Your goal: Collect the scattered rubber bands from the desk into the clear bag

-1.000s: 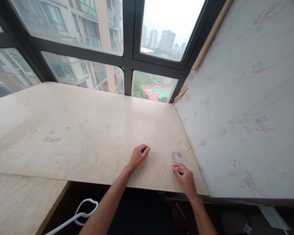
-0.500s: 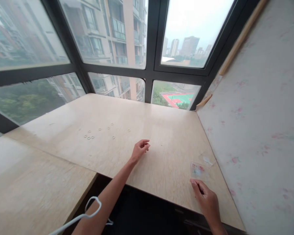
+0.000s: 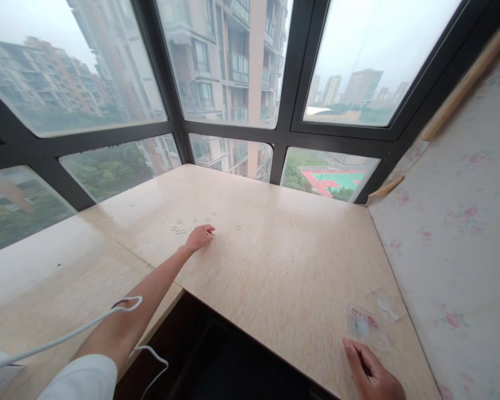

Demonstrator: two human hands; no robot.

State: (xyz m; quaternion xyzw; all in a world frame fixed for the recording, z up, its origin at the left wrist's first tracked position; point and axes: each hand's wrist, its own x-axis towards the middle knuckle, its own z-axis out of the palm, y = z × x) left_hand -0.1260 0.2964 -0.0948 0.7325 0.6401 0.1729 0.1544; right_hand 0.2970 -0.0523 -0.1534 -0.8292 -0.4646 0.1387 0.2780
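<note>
Several small thin rings [image 3: 195, 220] lie loosely grouped on the left part of the pale tabletop. My left hand [image 3: 200, 238] reaches in at the group's near right side. Its thumb and fingertips close around one ring [image 3: 214, 235] at the table surface, and the fingers partly cover it. Low on the right, my right hand [image 3: 375, 371] rests curled, thumb against the index finger; whether anything is in it I cannot make out. Just beyond that hand sits a clear plastic compartment box [image 3: 364, 328] with red, green and dark ringlike pieces inside.
A clear plastic piece [image 3: 385, 305] lies beside the box, near the floral wall [image 3: 450, 278]. One ring [image 3: 239, 228] sits apart to the right. A white cable [image 3: 79, 325] crosses over my left forearm. Dark-framed windows [image 3: 281, 155] border the table's back.
My left hand has moved left across the table to the rings, its fingers closing at one of them. My right hand stays curled by the box. The camera view has turned left.
</note>
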